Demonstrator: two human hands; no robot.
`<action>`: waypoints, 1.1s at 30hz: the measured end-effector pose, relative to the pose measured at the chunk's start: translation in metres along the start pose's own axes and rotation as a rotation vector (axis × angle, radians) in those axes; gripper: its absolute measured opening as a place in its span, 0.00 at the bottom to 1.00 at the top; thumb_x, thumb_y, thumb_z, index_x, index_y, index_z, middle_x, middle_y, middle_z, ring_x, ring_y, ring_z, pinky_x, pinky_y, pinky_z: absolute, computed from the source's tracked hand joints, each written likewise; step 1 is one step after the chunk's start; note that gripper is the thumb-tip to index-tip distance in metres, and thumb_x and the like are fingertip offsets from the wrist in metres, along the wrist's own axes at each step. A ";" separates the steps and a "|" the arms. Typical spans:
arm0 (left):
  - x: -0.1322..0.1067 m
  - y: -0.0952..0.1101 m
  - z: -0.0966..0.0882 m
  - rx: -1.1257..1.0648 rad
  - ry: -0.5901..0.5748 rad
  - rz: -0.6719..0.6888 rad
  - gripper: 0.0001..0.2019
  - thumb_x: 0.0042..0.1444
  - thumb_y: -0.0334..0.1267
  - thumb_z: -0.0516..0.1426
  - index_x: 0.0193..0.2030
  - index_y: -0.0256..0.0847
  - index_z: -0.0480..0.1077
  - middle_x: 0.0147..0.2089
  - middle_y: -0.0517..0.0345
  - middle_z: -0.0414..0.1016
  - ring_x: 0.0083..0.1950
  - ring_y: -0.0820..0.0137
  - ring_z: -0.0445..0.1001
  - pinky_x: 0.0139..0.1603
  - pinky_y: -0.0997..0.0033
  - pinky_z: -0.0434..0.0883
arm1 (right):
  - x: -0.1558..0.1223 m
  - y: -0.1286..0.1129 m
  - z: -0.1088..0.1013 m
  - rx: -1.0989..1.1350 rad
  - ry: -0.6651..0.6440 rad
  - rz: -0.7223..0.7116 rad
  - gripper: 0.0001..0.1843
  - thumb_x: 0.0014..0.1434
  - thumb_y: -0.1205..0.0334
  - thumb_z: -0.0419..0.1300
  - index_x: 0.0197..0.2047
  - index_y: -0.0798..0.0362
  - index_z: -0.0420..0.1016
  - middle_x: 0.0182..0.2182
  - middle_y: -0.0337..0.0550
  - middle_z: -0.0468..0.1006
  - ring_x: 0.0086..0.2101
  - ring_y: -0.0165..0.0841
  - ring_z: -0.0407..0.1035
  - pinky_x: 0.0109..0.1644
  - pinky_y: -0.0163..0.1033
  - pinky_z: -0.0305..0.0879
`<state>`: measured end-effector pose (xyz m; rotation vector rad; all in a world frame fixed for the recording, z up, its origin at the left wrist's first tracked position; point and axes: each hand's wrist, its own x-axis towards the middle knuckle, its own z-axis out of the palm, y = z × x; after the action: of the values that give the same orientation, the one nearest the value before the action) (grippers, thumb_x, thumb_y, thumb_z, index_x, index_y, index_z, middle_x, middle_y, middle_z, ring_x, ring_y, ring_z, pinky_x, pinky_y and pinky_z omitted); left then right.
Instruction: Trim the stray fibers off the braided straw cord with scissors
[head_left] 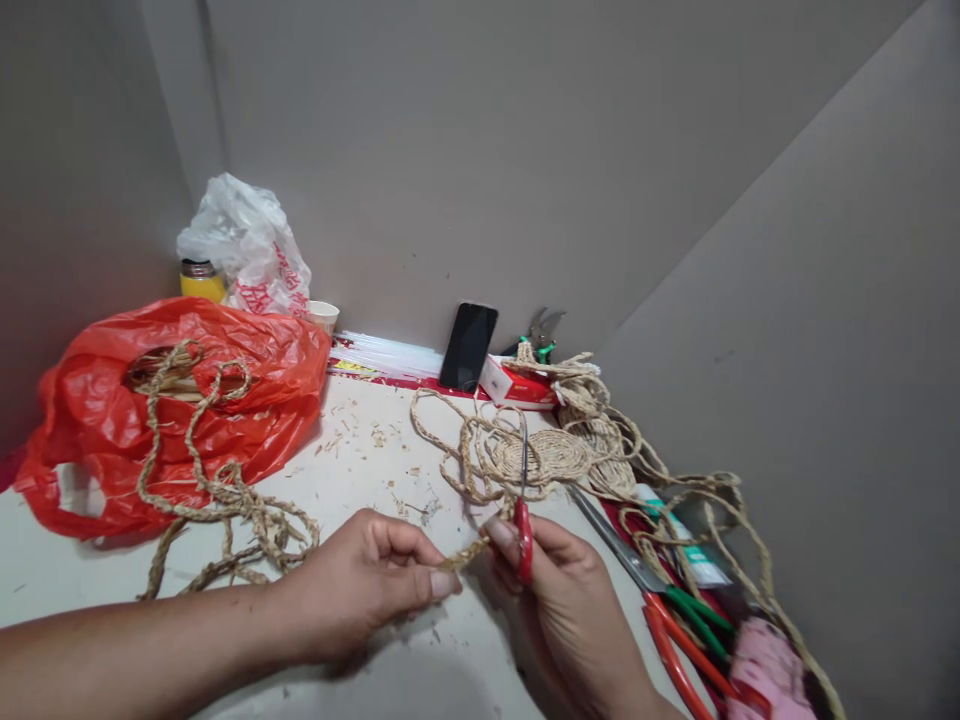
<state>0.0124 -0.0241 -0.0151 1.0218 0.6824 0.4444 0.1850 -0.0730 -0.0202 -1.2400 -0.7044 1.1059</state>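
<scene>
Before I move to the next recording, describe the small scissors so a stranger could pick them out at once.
On the pale table, find the right hand, just right of the left hand. The small scissors are in it, red handle near the thumb, blades pointing away from the person. Unlike the larger scissors lying farther right, they are held.

On the table (360, 490), a phone (469, 346) is leaning against the wall (525, 180). Left of the phone, a cup (322, 316) is standing; farther left and nearer, loose rope (153, 420) is lying across a carrier bag (262, 415). Coiled rope (555, 457) is lying before the phone, rightward.
</scene>
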 end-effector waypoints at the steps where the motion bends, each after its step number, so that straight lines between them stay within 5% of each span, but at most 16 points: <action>1: -0.001 0.001 0.000 0.039 -0.006 -0.007 0.19 0.43 0.51 0.66 0.29 0.33 0.72 0.19 0.65 0.62 0.20 0.82 0.53 0.23 0.77 0.49 | 0.000 -0.001 0.000 0.015 0.000 -0.007 0.19 0.42 0.52 0.72 0.18 0.56 0.70 0.16 0.31 0.58 0.20 0.24 0.47 0.23 0.32 0.45; 6: -0.005 0.006 -0.001 0.118 -0.079 -0.046 0.20 0.47 0.53 0.62 0.32 0.33 0.75 0.13 0.71 0.52 0.16 0.81 0.45 0.19 0.75 0.41 | 0.003 -0.002 0.002 0.029 -0.024 -0.018 0.20 0.41 0.52 0.72 0.17 0.55 0.69 0.15 0.31 0.57 0.20 0.24 0.46 0.22 0.32 0.45; 12: -0.007 0.012 -0.003 -0.186 -0.205 -0.193 0.21 0.58 0.52 0.53 0.36 0.33 0.76 0.14 0.70 0.52 0.14 0.82 0.41 0.16 0.76 0.40 | 0.003 -0.003 -0.003 -0.125 -0.066 -0.048 0.15 0.44 0.51 0.71 0.23 0.55 0.76 0.19 0.36 0.66 0.23 0.27 0.54 0.27 0.34 0.54; 17: -0.008 0.015 -0.005 -0.203 -0.306 -0.217 0.12 0.55 0.43 0.59 0.36 0.34 0.75 0.15 0.70 0.53 0.14 0.83 0.41 0.15 0.77 0.39 | 0.002 -0.005 -0.003 -0.231 -0.102 -0.162 0.12 0.43 0.52 0.71 0.24 0.52 0.80 0.23 0.40 0.70 0.28 0.33 0.62 0.33 0.38 0.61; 22: -0.003 0.009 -0.005 -0.122 -0.066 -0.065 0.13 0.47 0.43 0.64 0.29 0.35 0.71 0.25 0.59 0.72 0.14 0.84 0.56 0.15 0.79 0.50 | 0.005 -0.006 -0.004 -0.325 -0.066 -0.205 0.11 0.48 0.53 0.68 0.23 0.51 0.78 0.22 0.40 0.70 0.27 0.33 0.63 0.32 0.37 0.61; 27: 0.001 0.007 -0.005 0.063 0.226 0.081 0.18 0.45 0.50 0.64 0.29 0.35 0.70 0.20 0.64 0.68 0.17 0.82 0.58 0.17 0.81 0.53 | 0.006 -0.014 -0.007 -0.575 -0.106 -0.424 0.13 0.54 0.55 0.62 0.22 0.52 0.74 0.22 0.41 0.71 0.25 0.33 0.64 0.29 0.35 0.60; 31: 0.003 0.006 -0.006 0.068 0.320 0.156 0.20 0.44 0.51 0.65 0.33 0.34 0.73 0.19 0.65 0.66 0.17 0.82 0.57 0.18 0.80 0.52 | 0.007 -0.014 -0.013 -0.939 -0.347 -0.692 0.16 0.54 0.63 0.57 0.16 0.52 0.62 0.16 0.36 0.62 0.19 0.28 0.58 0.23 0.33 0.53; 33: 0.004 0.005 -0.007 0.052 0.348 0.167 0.21 0.43 0.50 0.65 0.35 0.33 0.74 0.19 0.65 0.65 0.17 0.83 0.55 0.18 0.80 0.52 | 0.008 -0.013 -0.015 -1.130 -0.363 -0.821 0.15 0.53 0.64 0.57 0.17 0.51 0.60 0.16 0.35 0.61 0.18 0.27 0.55 0.22 0.33 0.50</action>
<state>0.0100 -0.0151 -0.0139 1.0653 0.9254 0.7645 0.2047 -0.0708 -0.0126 -1.3974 -2.0652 0.1561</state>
